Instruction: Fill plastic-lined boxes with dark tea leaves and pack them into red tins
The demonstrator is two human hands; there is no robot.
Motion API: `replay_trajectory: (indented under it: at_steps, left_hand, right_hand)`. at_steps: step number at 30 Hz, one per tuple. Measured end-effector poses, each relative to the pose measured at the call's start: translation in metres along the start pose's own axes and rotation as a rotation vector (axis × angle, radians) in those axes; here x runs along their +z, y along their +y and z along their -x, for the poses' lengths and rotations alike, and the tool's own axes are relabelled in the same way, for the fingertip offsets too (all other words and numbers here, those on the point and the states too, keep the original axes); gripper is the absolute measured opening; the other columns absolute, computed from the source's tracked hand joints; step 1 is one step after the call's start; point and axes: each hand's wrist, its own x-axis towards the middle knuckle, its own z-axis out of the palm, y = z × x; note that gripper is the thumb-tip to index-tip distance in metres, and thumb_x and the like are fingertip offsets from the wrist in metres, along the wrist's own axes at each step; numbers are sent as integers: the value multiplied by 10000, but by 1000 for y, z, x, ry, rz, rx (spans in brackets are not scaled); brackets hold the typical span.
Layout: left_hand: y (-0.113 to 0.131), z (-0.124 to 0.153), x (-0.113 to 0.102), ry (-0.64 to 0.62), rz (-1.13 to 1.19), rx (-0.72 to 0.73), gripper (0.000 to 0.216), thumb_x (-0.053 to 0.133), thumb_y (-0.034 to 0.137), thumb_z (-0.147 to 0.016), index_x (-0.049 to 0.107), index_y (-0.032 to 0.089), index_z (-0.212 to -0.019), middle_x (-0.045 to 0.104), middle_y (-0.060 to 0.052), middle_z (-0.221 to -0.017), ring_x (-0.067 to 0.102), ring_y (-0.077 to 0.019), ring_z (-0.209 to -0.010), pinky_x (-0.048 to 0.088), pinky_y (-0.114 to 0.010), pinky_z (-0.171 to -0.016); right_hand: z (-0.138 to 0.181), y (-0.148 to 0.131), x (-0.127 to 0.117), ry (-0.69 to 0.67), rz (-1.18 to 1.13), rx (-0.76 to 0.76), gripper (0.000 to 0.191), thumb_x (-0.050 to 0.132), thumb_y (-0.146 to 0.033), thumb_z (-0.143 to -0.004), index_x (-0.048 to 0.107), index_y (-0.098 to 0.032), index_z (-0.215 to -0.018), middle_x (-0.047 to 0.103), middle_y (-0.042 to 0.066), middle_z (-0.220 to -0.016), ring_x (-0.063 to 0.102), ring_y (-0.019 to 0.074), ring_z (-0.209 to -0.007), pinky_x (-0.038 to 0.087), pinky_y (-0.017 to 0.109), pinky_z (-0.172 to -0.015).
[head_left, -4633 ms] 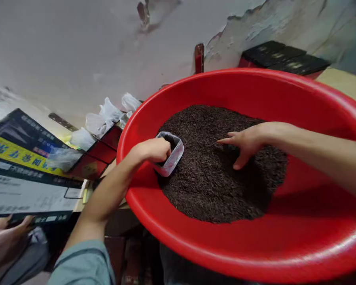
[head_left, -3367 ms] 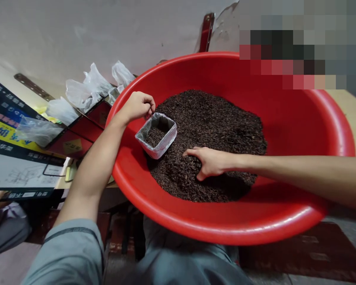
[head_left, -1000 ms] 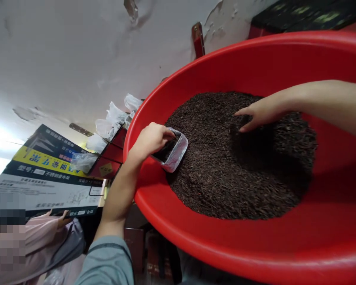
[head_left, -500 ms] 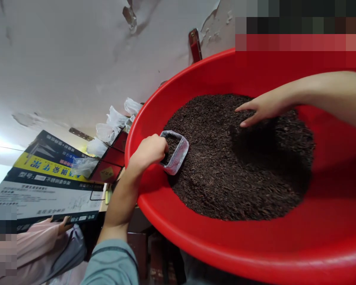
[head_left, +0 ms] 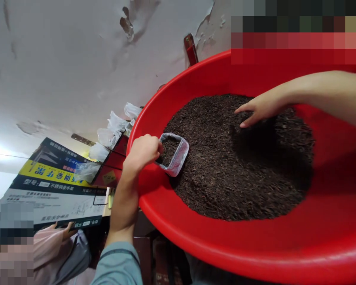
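Note:
My left hand (head_left: 144, 149), below which a teal sleeve shows, grips the near side of a clear plastic container (head_left: 178, 158) with a dusty rim. The container is tilted on its side, partly filled with dark bits, at the left edge of a heap of thin dark flakes (head_left: 207, 178) that look like tea leaves or seeds. My right hand (head_left: 262, 107) reaches in from the right, low over the heap. Its thumb and a finger are spread, and the other fingers are in shadow or hidden. The heap lies in a wide red basin (head_left: 225, 241).
A printed cardboard sheet (head_left: 59, 182) stands at the left, held by another person's hands (head_left: 67, 229). White plastic bags (head_left: 112, 126) and a dark red box (head_left: 109, 174) are beside the basin. A wall (head_left: 77, 59) with peeling paint rises behind. Another person's red clothing is blurred at upper right.
The view has shifted slightly. My left hand and the container have moved a little left and down; more dark bits show inside it. My right hand has hardly moved.

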Motion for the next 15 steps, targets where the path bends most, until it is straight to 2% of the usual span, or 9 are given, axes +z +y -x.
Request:
replay_trajectory:
  at_steps: [5,10,13,15]
  left_hand:
    - [3,-6,1,-133,-41,36,313,556,106,-835,840,152,-958,799,-163,-969,762,-286,-902,557,-321,-766]
    - [0,-20,8,130,121,106,465,542,59,-831,811,234,-1167,811,-88,-1088,745,-212,-980,549,-289,-899]
    - [0,-26,14,120,101,167,509,555,65,-843,782,286,-1242,801,-71,-1163,746,-229,-1015,555,-316,-924]
    - [-2,-27,15,102,126,198,507,559,62,-843,788,299,-1228,798,-59,-1181,746,-232,-1033,559,-322,-932]
  right_hand:
    - [4,-3,-2,20,45,-21,721,740,-515,-901,524,-227,-1525,526,85,-1565,519,304,-1420,426,398,-1155]
    - [1,-1,-1,14,7,-41,729,761,-534,-874,550,-237,-1506,535,85,-1558,522,315,-1414,420,411,-1147]
    - [-4,3,4,34,24,-75,739,751,-566,-865,560,-237,-1499,522,93,-1569,518,308,-1421,419,409,-1151]
    - [-7,7,7,124,-41,-89,674,799,-566,-816,668,-241,-1392,601,90,-1494,594,298,-1348,462,387,-1109]
